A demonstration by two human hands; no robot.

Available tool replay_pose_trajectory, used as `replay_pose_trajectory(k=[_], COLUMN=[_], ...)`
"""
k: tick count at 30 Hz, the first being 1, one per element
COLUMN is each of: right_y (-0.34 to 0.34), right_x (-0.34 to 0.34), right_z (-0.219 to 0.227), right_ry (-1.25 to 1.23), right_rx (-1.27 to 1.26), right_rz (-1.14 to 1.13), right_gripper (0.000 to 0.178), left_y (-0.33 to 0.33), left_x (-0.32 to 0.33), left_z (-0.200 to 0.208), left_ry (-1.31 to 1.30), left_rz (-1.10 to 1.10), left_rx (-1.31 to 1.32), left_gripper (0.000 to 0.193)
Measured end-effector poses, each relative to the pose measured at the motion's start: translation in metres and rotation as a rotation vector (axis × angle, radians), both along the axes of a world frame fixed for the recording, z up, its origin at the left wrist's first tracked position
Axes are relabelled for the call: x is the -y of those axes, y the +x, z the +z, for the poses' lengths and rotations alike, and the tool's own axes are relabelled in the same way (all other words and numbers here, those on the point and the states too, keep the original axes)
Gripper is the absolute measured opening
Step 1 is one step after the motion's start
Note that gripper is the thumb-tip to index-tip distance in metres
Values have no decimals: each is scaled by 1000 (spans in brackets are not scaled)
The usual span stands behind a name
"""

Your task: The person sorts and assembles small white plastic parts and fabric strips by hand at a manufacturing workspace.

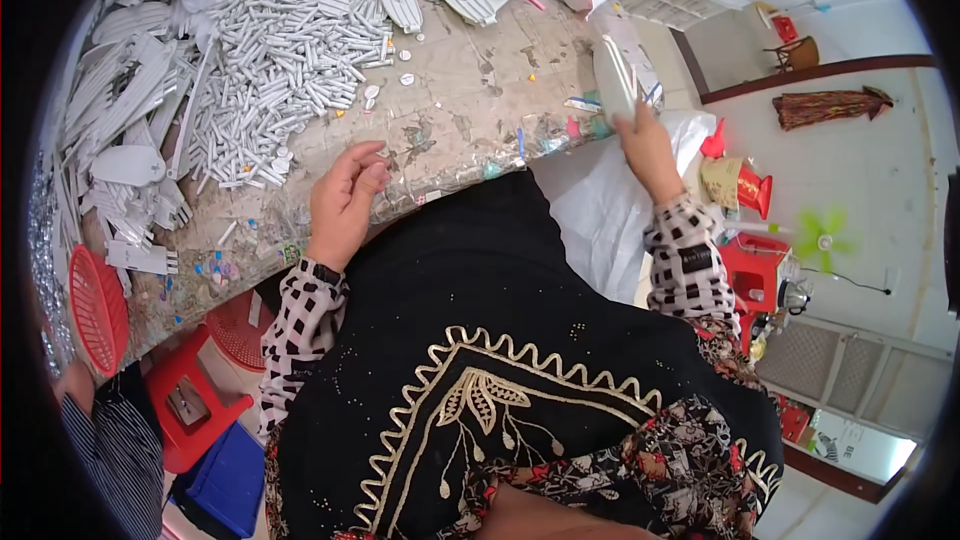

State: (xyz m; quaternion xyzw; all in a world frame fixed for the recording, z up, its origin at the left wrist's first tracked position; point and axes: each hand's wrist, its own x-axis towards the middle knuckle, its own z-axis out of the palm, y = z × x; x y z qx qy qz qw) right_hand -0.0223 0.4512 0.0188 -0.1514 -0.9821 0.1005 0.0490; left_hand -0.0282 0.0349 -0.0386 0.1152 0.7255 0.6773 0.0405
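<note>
In the head view, we look down on a cluttered worktable (470,80). At the worktable's right end, our right hand (650,150) appears to pinch the near end of a glossy white oblong piece (613,75). Our left hand (345,205), by the worktable's front edge, is empty, fingers loosely curled, thumb apart. Loose white tubes (290,70) are heaped on the worktable's left part; a white plastic bag (600,205) shows below its front right edge. Gripped by one end so near the edge, the piece could slip off the worktable; a careless leftward sweep of our left hand could scatter the tubes.
</note>
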Motion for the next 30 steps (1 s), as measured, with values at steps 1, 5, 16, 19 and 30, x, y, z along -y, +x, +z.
replay_pose_trajectory(k=[1,5,16,19,30], right_y=[-7,4,18,0,-143], right_x=[1,74,88,73,78], right_z=[14,101,44,83,190], right_ry=[-80,-432,-1288,-1326,-1318], right_rx=[-175,-457,193,383,55], right_rz=[-5,7,21,-69,636], right_gripper=[31,33,32,33,63], left_y=[-5,3,5,5,2], left_x=[1,7,4,7,3], left_z=[0,-5,-5,-6,-2], left_ry=[5,-32,9,-9,83], left_rz=[16,-28,68,59,80], left_rx=[-10,22,-29,-17,52], left_gripper=[27,28,20,20,21])
